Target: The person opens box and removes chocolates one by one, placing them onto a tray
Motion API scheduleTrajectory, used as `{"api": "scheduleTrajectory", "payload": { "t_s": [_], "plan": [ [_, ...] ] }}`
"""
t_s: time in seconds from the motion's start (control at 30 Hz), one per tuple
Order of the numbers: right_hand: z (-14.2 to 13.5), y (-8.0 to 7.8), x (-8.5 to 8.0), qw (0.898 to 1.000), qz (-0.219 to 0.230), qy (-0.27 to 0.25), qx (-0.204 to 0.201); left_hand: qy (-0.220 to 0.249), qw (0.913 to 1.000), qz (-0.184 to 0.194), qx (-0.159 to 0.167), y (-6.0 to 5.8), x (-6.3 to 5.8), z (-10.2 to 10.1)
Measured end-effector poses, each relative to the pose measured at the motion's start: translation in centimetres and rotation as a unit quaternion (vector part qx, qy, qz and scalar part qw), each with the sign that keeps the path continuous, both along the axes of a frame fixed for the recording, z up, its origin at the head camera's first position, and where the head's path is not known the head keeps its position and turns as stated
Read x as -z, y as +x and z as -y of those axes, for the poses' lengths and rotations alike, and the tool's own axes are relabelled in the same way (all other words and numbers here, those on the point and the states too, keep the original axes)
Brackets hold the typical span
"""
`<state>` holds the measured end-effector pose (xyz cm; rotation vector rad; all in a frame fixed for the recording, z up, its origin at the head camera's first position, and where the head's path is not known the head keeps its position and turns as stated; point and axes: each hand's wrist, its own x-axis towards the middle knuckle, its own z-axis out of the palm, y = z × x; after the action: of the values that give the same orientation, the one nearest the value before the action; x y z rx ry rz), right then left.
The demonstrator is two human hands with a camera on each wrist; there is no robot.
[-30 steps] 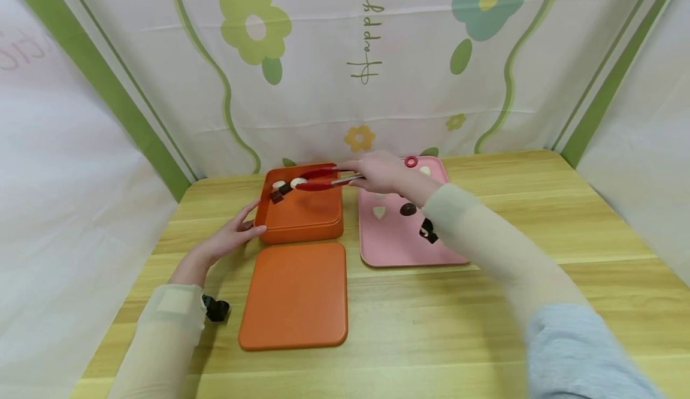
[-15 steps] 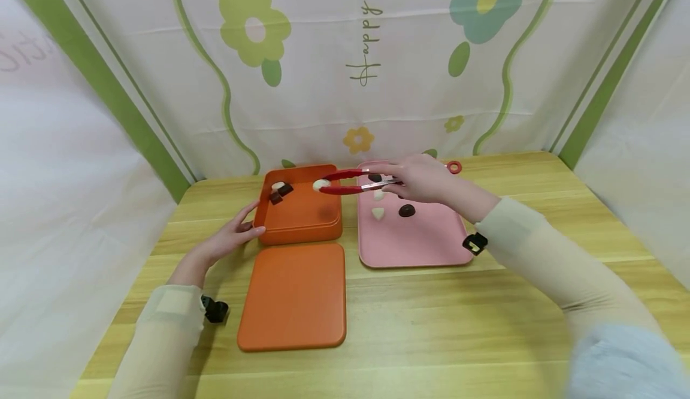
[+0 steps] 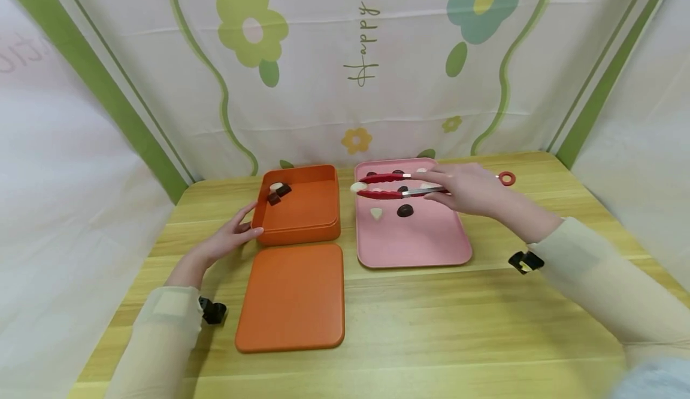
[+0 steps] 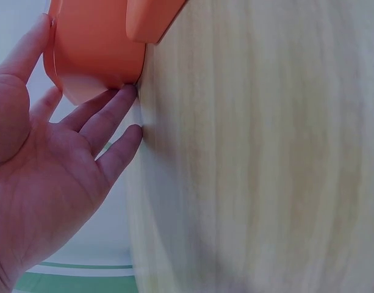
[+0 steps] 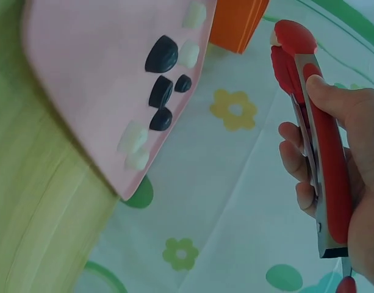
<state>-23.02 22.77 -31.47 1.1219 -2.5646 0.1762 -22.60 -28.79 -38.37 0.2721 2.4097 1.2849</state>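
Observation:
In the head view my right hand (image 3: 468,189) grips red-and-silver tongs (image 3: 381,195) above the pink tray (image 3: 412,249). A white chocolate (image 3: 358,187) sits between the tong tips, over the tray's left edge. The right wrist view shows the thumb pressing one tong arm and the fingers curled round the other. My left hand (image 3: 232,238) touches the near-left corner of the open orange box (image 3: 302,234), thumb at the rim and fairly straight fingers along its side. Inside the box's far-left part lie a white chocolate (image 3: 276,187) and two dark chocolates (image 3: 283,190).
The orange lid (image 3: 291,297) lies flat in front of the box. Several dark and white chocolates (image 3: 405,211) are on the tray, some hidden behind the tongs and hand. A flower-printed curtain (image 3: 318,87) hangs behind the wooden table (image 3: 431,327).
My right hand has moved right, carrying the tongs and the white chocolate from above the box to over the tray's left edge. The left hand has stayed at the box.

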Motion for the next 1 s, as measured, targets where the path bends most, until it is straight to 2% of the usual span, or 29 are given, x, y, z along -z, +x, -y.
{"api": "scheduleTrajectory", "payload": {
  "t_s": [0.23, 0.53, 0.77, 1.0],
  "plan": [
    [-2.4, 1.0, 0.2, 1.000, 0.000, -0.003, 0.013, -0.001, 1.0000, 0.000, 0.000, 0.2, 0.0, 0.0],
    [-4.6, 3.0, 0.1, 0.998, 0.021, 0.013, 0.055, -0.005, 1.0000, 0.001, -0.004, 0.0, 0.5, 0.3],
    [-6.7, 4.2, 0.8, 0.998, 0.005, 0.004, 0.060, -0.003, 1.0000, -0.003, -0.003, 0.0, 0.4, 0.3],
    [-8.2, 4.6, 1.6, 0.997, 0.006, 0.003, 0.075, 0.002, 1.0000, -0.002, 0.001, -0.1, 0.3, 0.1]
  ]
}}
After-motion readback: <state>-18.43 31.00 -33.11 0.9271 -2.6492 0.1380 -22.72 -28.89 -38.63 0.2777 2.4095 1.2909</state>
